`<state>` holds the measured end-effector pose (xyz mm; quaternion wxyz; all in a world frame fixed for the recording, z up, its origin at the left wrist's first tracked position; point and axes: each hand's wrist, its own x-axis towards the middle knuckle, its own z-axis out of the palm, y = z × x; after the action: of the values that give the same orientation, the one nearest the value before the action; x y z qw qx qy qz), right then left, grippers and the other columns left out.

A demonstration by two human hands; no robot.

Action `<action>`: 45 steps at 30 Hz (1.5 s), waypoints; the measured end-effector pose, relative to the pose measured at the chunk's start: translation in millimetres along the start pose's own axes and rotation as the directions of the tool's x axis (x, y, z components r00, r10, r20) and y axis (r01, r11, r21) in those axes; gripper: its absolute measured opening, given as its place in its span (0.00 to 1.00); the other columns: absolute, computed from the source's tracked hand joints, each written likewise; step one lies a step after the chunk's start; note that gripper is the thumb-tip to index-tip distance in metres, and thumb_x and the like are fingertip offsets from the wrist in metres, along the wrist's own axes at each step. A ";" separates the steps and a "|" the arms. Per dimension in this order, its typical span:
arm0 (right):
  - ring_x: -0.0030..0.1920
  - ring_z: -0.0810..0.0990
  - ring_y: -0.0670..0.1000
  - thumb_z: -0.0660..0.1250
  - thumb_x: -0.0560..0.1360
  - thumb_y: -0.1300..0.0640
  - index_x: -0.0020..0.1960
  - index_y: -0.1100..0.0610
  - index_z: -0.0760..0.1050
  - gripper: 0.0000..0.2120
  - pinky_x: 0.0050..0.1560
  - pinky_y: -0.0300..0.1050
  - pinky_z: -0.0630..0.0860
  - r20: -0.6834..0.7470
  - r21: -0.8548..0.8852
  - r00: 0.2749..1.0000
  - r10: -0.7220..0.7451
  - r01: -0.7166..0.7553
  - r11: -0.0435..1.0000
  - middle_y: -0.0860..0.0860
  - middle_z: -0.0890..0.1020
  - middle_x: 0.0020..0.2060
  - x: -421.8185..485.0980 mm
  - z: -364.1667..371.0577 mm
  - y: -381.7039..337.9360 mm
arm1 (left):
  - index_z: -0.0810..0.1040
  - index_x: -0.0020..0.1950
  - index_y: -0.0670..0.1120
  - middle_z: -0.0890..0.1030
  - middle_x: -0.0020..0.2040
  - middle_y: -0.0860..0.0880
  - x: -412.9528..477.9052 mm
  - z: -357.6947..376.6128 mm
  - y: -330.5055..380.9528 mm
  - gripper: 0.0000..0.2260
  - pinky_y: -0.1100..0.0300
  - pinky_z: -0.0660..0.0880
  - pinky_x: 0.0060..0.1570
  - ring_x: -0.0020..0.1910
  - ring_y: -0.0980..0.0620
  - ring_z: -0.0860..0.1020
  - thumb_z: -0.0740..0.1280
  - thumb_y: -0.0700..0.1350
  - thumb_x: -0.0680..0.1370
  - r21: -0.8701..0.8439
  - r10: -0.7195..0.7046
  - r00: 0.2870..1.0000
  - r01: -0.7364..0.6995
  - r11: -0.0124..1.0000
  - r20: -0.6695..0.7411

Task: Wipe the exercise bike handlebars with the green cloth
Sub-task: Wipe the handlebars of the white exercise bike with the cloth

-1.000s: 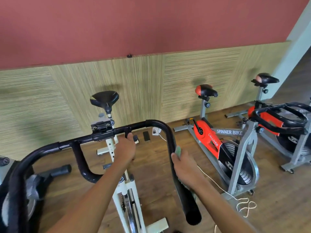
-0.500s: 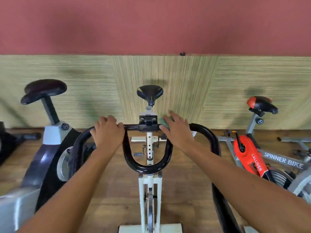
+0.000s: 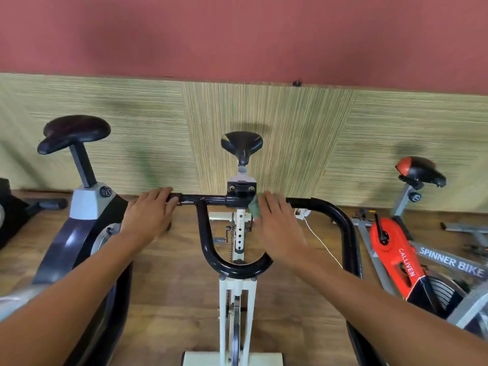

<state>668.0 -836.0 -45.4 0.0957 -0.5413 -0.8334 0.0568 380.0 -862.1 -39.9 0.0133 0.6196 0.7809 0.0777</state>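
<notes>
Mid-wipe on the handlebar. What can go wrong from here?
1. The right hand only presses the cloth flat on the handlebar, with nothing wrapped round it; the cloth may slip off and fall.
2. The cloth sits against the clamp and might snag there.
3. The left hand covers the bar's left part, so that stretch may be missed.

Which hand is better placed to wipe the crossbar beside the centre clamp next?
Right. The right hand lies flat on the green cloth against the handlebars just right of the centre clamp; the left hand grips the bar's left side, without a cloth.
</notes>
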 end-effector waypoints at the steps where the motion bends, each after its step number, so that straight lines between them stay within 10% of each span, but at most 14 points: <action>1: 0.78 0.55 0.60 0.54 0.83 0.55 0.78 0.61 0.58 0.24 0.77 0.58 0.55 -0.009 -0.001 0.998 -0.057 0.057 0.998 0.57 0.62 0.77 -20.0 1.8 -8.0 | 0.65 0.75 0.49 0.71 0.72 0.46 1.9 -1.5 -5.6 0.22 0.46 0.66 0.67 0.69 0.43 0.69 0.50 0.56 0.84 -0.013 0.032 0.999 -0.031 0.999 0.020; 6: 0.64 0.72 0.49 0.44 0.85 0.47 0.66 0.51 0.76 0.24 0.71 0.49 0.65 0.116 0.059 0.913 -0.391 0.387 0.920 0.46 0.80 0.61 -50.0 -3.2 -13.3 | 0.63 0.75 0.52 0.71 0.71 0.47 10.1 -4.7 -24.1 0.22 0.45 0.68 0.65 0.66 0.41 0.71 0.49 0.58 0.83 -0.097 0.098 0.986 -0.085 0.992 0.138; 14: 0.50 0.80 0.47 0.50 0.83 0.44 0.62 0.50 0.78 0.22 0.52 0.43 0.73 -0.008 -0.031 0.920 -0.392 0.392 0.920 0.44 0.83 0.54 -61.1 4.6 -31.0 | 0.68 0.70 0.52 0.75 0.65 0.47 8.2 -7.0 -19.4 0.21 0.47 0.71 0.58 0.62 0.43 0.74 0.49 0.59 0.83 -0.130 0.080 0.991 -0.067 0.989 0.105; 20: 0.73 0.69 0.59 0.51 0.82 0.47 0.76 0.62 0.64 0.28 0.61 0.50 0.77 -0.015 -0.139 0.897 -0.442 0.436 0.889 0.60 0.65 0.75 -39.4 25.2 -82.7 | 0.69 0.67 0.51 0.76 0.62 0.48 7.8 -6.9 -18.6 0.19 0.46 0.72 0.57 0.61 0.43 0.75 0.49 0.58 0.83 -0.132 0.073 0.991 -0.059 0.990 0.108; 27: 0.79 0.38 0.61 0.50 0.84 0.55 0.80 0.62 0.43 0.29 0.78 0.58 0.44 0.075 -0.040 0.979 -0.190 0.193 0.980 0.59 0.39 0.79 52.3 30.3 -133.1 | 0.71 0.65 0.53 0.77 0.60 0.49 5.2 -6.8 -19.8 0.19 0.45 0.74 0.56 0.59 0.44 0.76 0.49 0.60 0.82 -0.169 0.064 0.995 -0.052 0.984 0.071; 35: 0.73 0.64 0.59 0.62 0.77 0.60 0.74 0.64 0.63 0.26 0.76 0.52 0.59 0.001 0.096 0.861 -0.509 0.507 0.857 0.59 0.68 0.71 -23.0 26.8 -95.3 | 0.71 0.68 0.52 0.75 0.66 0.48 10.5 -3.6 -21.9 0.19 0.45 0.71 0.61 0.67 0.43 0.72 0.49 0.57 0.84 -0.187 0.014 0.994 0.006 0.982 0.106; 38: 0.57 0.74 0.51 0.61 0.78 0.65 0.69 0.57 0.64 0.20 0.58 0.47 0.73 -0.087 0.265 0.879 -0.469 0.475 0.839 0.52 0.72 0.61 6.9 15.6 -85.1 | 0.71 0.67 0.52 0.76 0.64 0.48 9.3 -4.4 -21.6 0.19 0.45 0.72 0.59 0.64 0.44 0.74 0.49 0.57 0.84 -0.189 0.023 0.996 -0.005 0.982 0.090; 45: 0.79 0.48 0.58 0.62 0.68 0.78 0.79 0.57 0.60 0.41 0.78 0.55 0.52 0.068 -0.174 0.732 -0.678 0.678 0.714 0.54 0.57 0.79 62.3 5.5 -11.9 | 0.73 0.65 0.51 0.77 0.62 0.49 7.2 -6.2 -21.4 0.18 0.45 0.73 0.57 0.59 0.44 0.76 0.50 0.57 0.83 -0.207 0.042 0.998 -0.030 0.978 0.054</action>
<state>631.5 -783.8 -42.3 0.0587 -0.2050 -0.9751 -0.0610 357.0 -860.5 -36.2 0.0986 0.6311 0.7565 0.1406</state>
